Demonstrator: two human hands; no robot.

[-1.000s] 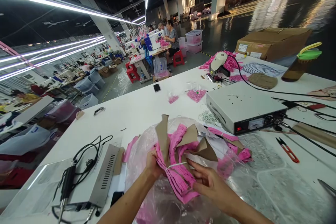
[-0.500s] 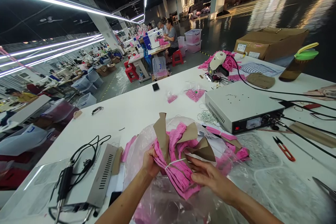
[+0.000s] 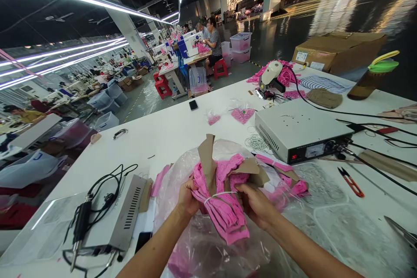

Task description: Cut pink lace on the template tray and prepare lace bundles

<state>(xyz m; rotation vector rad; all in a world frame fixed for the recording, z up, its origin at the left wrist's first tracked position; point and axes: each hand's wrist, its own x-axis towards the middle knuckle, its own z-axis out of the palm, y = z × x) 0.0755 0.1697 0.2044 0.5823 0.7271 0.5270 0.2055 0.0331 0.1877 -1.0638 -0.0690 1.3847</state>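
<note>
Between my hands is a bundle of pink fabric strips (image 3: pixel 224 215), tied round with a thin white band (image 3: pixel 213 196). Brown pieces (image 3: pixel 207 160) stick up out of its far end. My left hand (image 3: pixel 189 197) is closed on the left edge of the bundle, near the band. On the other side my right hand (image 3: pixel 256 202) grips the right edge, thumb on top and the other fingers partly hidden. Under the bundle spreads a clear plastic bag (image 3: pixel 195 247) with more pink material inside. More pink and brown strips (image 3: pixel 298 186) lie at the bag's right.
A grey control box (image 3: pixel 302 126) stands back right, with another box (image 3: pixel 122 221) and a black-handled tool (image 3: pixel 81 221) at left. Orange thread snips (image 3: pixel 352 182), a phone (image 3: pixel 193 104) and a green-lidded bottle (image 3: pixel 371 78) rest on the white table. A person (image 3: pixel 215 43) sits beyond.
My right hand has shifted from lying over the bundle's lower right to gripping its right edge by the band. The brown pieces have tilted to the right.
</note>
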